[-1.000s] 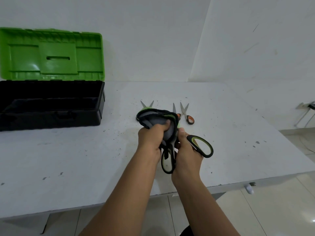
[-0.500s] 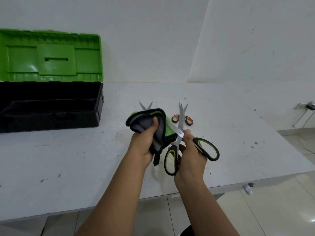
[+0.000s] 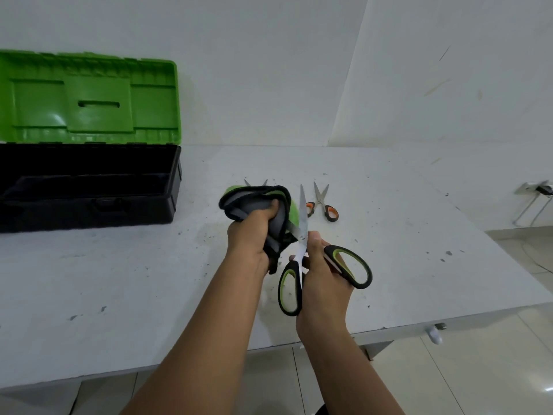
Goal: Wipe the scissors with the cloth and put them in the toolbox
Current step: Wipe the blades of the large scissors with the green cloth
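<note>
Scissors [image 3: 302,235], stiff and sharp, pinched near the pivot by my right fingers [image 3: 314,238]; left fingers [image 3: 270,206] clutch the soft cloth [image 3: 254,202] beside them.

Toolbox [image 3: 89,187] cut off at left edge. Third scissors [image 3: 256,183] mostly hidden behind cloth [image 3: 257,205], only blade tips showing. One held-scissors [image 3: 302,253] blade buried in cloth.

A white table [image 3: 119,280] with little dark specks on it lies under the hands. White walls [image 3: 269,70] stand far behind the hands and meet in a corner. Far to the right of the hands, a wall plug [image 3: 542,187] has thin wires hanging down, and shiny pale floor tiles [image 3: 463,378] show below the hands.
</note>
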### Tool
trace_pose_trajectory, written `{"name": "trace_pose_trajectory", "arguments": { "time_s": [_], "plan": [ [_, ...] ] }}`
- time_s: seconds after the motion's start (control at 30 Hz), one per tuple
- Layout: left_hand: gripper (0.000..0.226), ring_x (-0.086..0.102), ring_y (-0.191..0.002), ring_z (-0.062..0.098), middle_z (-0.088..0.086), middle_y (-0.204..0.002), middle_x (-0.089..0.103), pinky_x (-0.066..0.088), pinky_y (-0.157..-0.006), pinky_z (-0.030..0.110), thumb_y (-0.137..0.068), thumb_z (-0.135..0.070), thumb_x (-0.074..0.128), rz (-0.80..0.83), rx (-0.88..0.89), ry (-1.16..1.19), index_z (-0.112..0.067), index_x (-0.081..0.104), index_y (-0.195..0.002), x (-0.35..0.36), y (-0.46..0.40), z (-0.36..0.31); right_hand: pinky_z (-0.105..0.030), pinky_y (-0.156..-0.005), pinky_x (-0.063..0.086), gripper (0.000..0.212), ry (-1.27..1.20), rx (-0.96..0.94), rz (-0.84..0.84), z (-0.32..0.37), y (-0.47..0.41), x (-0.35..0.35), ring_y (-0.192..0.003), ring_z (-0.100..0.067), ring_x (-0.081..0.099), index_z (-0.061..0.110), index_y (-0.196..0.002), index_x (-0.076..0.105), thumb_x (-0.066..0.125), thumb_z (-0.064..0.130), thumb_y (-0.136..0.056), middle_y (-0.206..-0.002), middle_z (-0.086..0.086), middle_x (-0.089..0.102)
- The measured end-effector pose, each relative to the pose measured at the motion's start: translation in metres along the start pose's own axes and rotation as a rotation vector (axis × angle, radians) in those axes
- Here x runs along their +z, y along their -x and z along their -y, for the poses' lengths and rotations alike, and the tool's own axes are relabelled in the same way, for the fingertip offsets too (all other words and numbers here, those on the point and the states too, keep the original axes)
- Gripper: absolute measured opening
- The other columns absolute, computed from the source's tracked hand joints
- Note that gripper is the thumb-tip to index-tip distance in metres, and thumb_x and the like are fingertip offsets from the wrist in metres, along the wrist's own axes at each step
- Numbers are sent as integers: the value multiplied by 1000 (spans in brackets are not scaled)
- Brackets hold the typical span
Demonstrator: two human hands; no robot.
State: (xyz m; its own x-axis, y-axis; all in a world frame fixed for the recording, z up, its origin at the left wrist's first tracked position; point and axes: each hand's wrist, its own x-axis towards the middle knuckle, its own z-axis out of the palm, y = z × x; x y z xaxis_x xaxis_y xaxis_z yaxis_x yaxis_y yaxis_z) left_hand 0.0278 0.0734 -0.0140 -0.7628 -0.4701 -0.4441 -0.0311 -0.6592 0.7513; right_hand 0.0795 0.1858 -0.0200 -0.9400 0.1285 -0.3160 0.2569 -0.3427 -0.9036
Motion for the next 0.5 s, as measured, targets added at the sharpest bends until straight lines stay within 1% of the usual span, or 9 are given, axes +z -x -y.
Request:
{"name": "trace_pose_trajectory", "arguments": {
  "time_s": [0.07, 0.13, 0.2, 0.27, 0.33, 0.37, 0.4, 0.47, 0.5],
  "plan": [
    [72, 79, -96, 36, 15, -108, 80, 64, -87, 56, -55, -32, 93, 33, 12, 17, -5, 74, -120, -1, 6, 3, -48, -90, 63, 28, -30, -11, -34, 4, -4, -1, -84, -16, 78, 25, -102, 74, 74, 51, -92, -87, 0, 81],
    [60, 78, -98, 38, 17, -109, 80, 63, -89, 58, -65, -29, 89, 80, 7, 9, -3, 75, -117, -4, 12, 12, -45, -85, 64, 26, -54, -19, -60, 9, -10, -1, -75, -17, 77, 24, -96, 72, 70, 50, -96, -87, -4, 81],
    [46, 77, -101, 40, 20, -110, 79, 62, -89, 60, -78, -22, 86, 131, -11, 14, -2, 75, -118, -10, 15, 24, -47, -82, 64, 32, -78, -34, -82, 12, -16, -2, -71, -21, 75, 19, -91, 69, 66, 51, -98, -89, -8, 80],
    [37, 76, -106, 40, 21, -116, 78, 62, -92, 58, -90, -18, 79, 170, -31, 23, -1, 73, -122, -13, 19, 30, -48, -81, 62, 39, -85, -59, -94, 14, -20, -1, -68, -22, 70, 16, -83, 67, 65, 52, -99, -82, -11, 74],
    [36, 75, -111, 41, 22, -121, 76, 60, -96, 56, -94, -17, 75, 214, -55, 41, 0, 71, -126, -16, 21, 30, -44, -74, 59, 43, -51, -90, -112, 13, -24, -1, -65, -20, 63, 17, -75, 64, 63, 52, -100, -74, -9, 67],
    [36, 75, -110, 40, 23, -123, 75, 62, -93, 54, -95, -15, 73, 237, -73, 44, 2, 71, -126, -17, 23, 28, -42, -70, 56, 45, -35, -106, -121, 13, -25, -2, -63, -19, 59, 17, -72, 63, 62, 52, -100, -70, -6, 63],
    [33, 76, -107, 40, 23, -122, 75, 63, -88, 50, -96, -13, 71, 254, -100, 37, 3, 71, -124, -20, 24, 25, -39, -68, 53, 47, -18, -124, -124, 12, -28, -3, -63, -19, 56, 15, -71, 63, 61, 51, -101, -68, -5, 59],
    [24, 77, -98, 36, 22, -118, 76, 65, -76, 44, -96, -9, 67, 279, -156, 22, 3, 74, -116, -24, 27, 16, -36, -65, 50, 52, 20, -150, -113, 13, -30, -7, -63, -21, 51, 4, -79, 61, 59, 50, -103, -69, -8, 55],
    [22, 76, -97, 35, 20, -117, 76, 64, -76, 44, -95, -8, 67, 275, -164, 18, 0, 74, -114, -28, 25, 12, -34, -62, 51, 53, 41, -157, -103, 15, -31, -8, -62, -22, 50, 0, -84, 61, 58, 49, -104, -69, -10, 53]
  ]
}}
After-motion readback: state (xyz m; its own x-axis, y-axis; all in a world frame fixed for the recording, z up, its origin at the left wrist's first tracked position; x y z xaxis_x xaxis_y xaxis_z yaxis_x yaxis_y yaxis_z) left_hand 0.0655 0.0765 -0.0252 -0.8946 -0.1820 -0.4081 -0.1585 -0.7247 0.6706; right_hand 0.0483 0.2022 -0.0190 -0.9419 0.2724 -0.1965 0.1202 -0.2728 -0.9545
